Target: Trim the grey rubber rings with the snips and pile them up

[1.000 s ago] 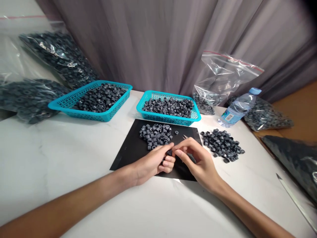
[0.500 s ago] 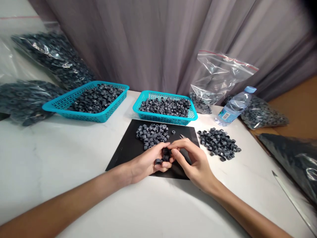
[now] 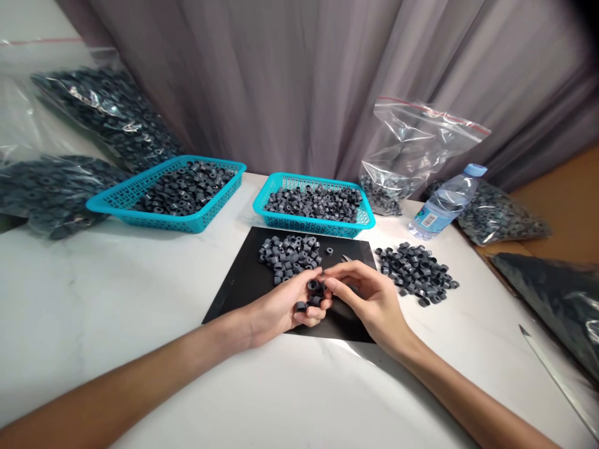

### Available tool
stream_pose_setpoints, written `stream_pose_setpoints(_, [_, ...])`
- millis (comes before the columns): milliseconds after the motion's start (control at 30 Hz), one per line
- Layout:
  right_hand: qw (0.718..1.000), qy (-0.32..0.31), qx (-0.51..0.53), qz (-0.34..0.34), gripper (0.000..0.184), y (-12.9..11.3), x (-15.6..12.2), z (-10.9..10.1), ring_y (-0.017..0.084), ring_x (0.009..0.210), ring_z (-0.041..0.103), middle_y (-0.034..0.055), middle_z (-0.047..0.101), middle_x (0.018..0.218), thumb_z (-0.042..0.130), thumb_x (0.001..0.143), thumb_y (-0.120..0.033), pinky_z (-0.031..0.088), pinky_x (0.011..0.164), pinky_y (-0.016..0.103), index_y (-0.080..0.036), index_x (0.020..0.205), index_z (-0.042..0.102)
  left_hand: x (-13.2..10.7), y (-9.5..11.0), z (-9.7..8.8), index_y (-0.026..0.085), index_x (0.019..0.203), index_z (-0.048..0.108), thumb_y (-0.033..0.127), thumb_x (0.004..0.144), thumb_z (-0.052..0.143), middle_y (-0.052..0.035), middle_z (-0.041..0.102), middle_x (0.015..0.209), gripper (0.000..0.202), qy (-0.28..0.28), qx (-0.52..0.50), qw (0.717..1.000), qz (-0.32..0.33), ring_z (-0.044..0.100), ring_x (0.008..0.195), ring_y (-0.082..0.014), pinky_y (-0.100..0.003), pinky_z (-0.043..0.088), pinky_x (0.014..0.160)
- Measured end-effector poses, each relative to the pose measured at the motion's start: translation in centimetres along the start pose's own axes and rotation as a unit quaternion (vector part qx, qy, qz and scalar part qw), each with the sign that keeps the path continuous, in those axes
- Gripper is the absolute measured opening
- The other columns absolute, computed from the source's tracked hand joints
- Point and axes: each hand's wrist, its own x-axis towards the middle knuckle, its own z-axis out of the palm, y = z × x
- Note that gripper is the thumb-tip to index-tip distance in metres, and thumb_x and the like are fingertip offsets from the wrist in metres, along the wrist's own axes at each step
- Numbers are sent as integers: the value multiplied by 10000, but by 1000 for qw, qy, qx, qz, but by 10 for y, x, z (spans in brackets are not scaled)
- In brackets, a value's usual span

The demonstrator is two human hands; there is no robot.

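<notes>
My left hand (image 3: 292,305) is cupped over the black mat (image 3: 229,296), closed around several small dark grey ring-shaped caps (image 3: 301,307). My right hand (image 3: 367,293) meets it fingertip to fingertip, thumb and forefinger pinched at the caps; exactly which piece it grips is partly hidden. Just behind the hands, a heap of grey caps (image 3: 287,255) lies on the mat, with a single cap (image 3: 329,251) apart from it. The metal tips of a tool (image 3: 345,259) show behind my right hand.
Two blue baskets (image 3: 201,221) (image 3: 313,223) hold many caps. Another pile of caps (image 3: 418,271) lies right of the mat. A water bottle (image 3: 447,202) and a zip bag (image 3: 388,187) stand behind it. Filled bags (image 3: 107,112) are at left. A pointed strip (image 3: 552,368) lies at right.
My right thumb and fingers have shifted slightly right, showing more of the caps in my left hand. The whole view has moved a little; the piles look the same.
</notes>
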Motion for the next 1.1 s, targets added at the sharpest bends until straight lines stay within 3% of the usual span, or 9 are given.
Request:
stream_pose_setpoints(133, [999,-9,-50,2,127,-2,0,-1,165,760,684,30,756,902,721,911,-339,538,747,301,-222,947,752,0,0,-1,140,784,542,426,1031,391,10,476,704,407,0,0,1000,-5,295,541,-66,-192,264,536])
stream_pose_setpoints(400, [996,-19,-79,-36,131,0,4,-3,189,884,654,34,735,941,667,952,-321,491,812,319,-228,925,755,2,0,-2,147,843,547,401,1036,402,3,493,724,351,-10,-9,1000,11,291,527,-58,-182,261,528])
stream_pose_setpoints(600, [995,-23,-92,-34,200,0,4,-4,185,863,640,35,707,935,585,1001,-337,494,824,328,-225,954,743,1,0,-2,142,851,538,380,1036,423,9,489,719,322,-3,-18,1000,13,304,514,-45,-168,248,509])
stream_pose_setpoints(700, [988,7,-148,-40,261,0,4,-4,201,933,638,49,705,1015,476,1048,-331,499,891,361,-237,1052,720,0,0,-3,128,820,535,362,1032,437,19,458,697,331,-3,-26,1000,9,295,507,-37,-164,187,483])
stream_pose_setpoints(800, [960,33,-265,-87,287,6,4,-5,242,1126,577,74,681,1200,411,1060,-277,465,1014,436,-250,1180,669,2,-2,-5,123,813,543,343,1016,477,13,464,706,306,-11,-38,999,5,303,511,-36,-164,167,477])
stream_pose_setpoints(933, [904,-12,-410,-124,408,21,4,-7,295,1274,441,89,462,1544,373,1020,-166,437,1074,538,-236,1378,557,3,-3,-6,120,778,563,285,986,510,-1,482,712,271,-7,-43,999,2,315,519,-44,-167,205,487])
stream_pose_setpoints(1100, [870,-44,-475,-125,530,37,4,-10,336,1271,429,97,425,1583,383,960,-96,446,1040,612,-224,1465,484,2,-2,-5,97,779,625,280,935,565,3,482,687,248,-10,-41,999,3,320,525,-52,-180,267,512])
